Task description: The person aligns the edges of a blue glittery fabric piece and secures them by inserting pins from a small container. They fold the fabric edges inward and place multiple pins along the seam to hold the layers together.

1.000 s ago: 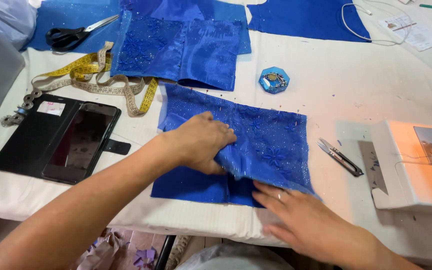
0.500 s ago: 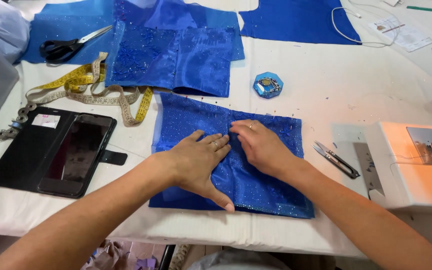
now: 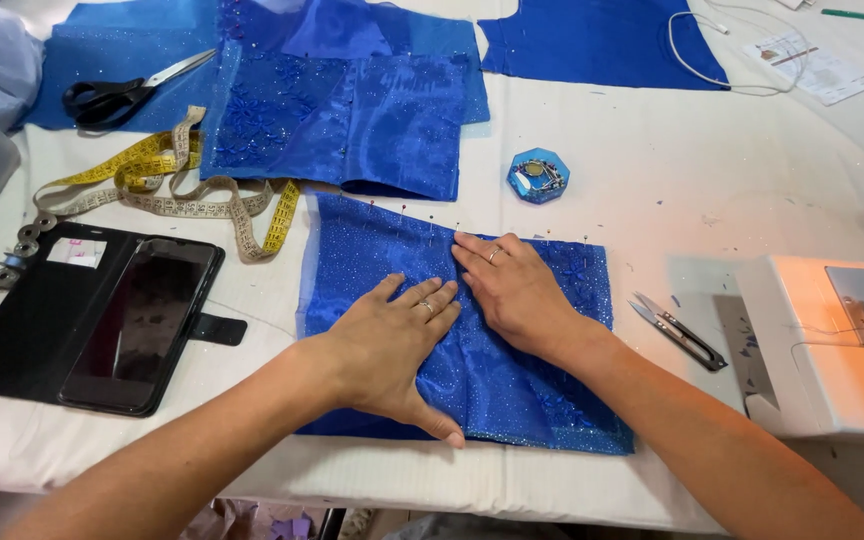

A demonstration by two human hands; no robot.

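Blue sequinned fabric panel lies flat near the table's front edge, its lower hem just short of the white tabletop's rim. Both hands press on it, palms down, fingers spread: the left hand at its centre, the right hand just beside it, fingertips near the pinned upper edge. A phone in an open black case sits to the left, thread snips and a sewing machine to the right. Bare cloth opens beyond toward a blue pin box, tape measure, scissors and more blue pieces.
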